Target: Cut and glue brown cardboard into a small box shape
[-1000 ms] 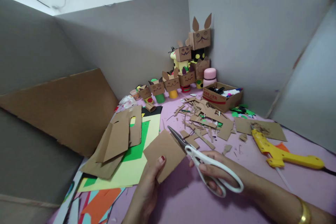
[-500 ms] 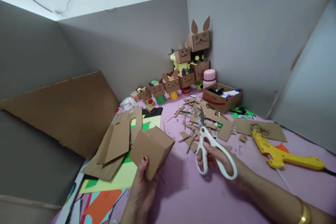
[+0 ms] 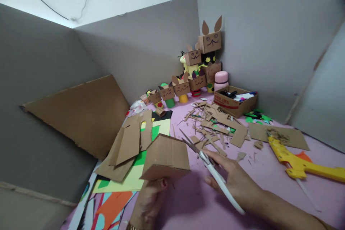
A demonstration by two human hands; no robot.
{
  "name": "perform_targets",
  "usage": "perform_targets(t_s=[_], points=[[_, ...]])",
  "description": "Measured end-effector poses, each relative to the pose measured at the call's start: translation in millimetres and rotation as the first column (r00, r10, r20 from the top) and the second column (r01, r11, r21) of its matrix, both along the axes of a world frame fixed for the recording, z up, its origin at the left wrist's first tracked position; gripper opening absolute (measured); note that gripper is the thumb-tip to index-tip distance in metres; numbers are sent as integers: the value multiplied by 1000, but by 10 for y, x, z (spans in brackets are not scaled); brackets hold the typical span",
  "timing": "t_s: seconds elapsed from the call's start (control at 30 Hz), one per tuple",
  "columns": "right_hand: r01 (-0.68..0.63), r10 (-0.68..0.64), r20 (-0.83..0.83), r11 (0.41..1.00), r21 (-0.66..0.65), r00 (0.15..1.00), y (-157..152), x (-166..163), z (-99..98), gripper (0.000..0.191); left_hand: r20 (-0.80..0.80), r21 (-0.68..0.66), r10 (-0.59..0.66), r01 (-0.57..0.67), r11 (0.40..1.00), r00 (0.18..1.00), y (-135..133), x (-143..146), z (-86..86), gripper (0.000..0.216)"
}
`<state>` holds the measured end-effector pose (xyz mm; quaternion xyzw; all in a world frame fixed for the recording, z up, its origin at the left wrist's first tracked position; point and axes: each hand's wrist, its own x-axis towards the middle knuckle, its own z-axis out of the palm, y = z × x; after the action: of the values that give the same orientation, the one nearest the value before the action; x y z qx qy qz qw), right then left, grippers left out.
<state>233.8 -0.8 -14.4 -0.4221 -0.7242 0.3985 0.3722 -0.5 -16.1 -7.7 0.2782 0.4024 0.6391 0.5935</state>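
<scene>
Pink tabletop (image 3: 205, 212) spreads across the lower frame from where I stand. Low at centre, a cardboard box (image 3: 165, 152) sits gripped from below by the left hand (image 3: 155, 197), its grasp partly hidden; just right, the right hand (image 3: 233, 172) curls around white-handled scissors (image 3: 212, 171), blades (image 3: 193, 146) slightly parted.

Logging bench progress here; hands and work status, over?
Left hand holding cardboard box. Right hand holding scissors, blades parted. Cardboard scraps beyond scissors.

Cluttered pink tabletop (image 3: 201, 205)
Cardboard scraps (image 3: 217, 128) are strewn right of centre, a glue gun (image 3: 295, 169) is laid far right, paper (image 3: 111, 206) lower left.
</scene>
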Motion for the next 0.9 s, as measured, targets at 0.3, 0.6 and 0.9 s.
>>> perform_targets(t_s=[0.3,0.6,0.9], points=[[-103,73,163,978,182,984,-36,32,-41,55,53,72,-75,71,995,996,23,-17,-13,46],[-86,19,295,972,218,955,-19,58,-13,51,92,62,-10,4,998,996,74,-9,-7,39],[-95,40,318,982,160,947,3,83,57,52,141,15,54,-57,998,989,105,-31,-26,34]])
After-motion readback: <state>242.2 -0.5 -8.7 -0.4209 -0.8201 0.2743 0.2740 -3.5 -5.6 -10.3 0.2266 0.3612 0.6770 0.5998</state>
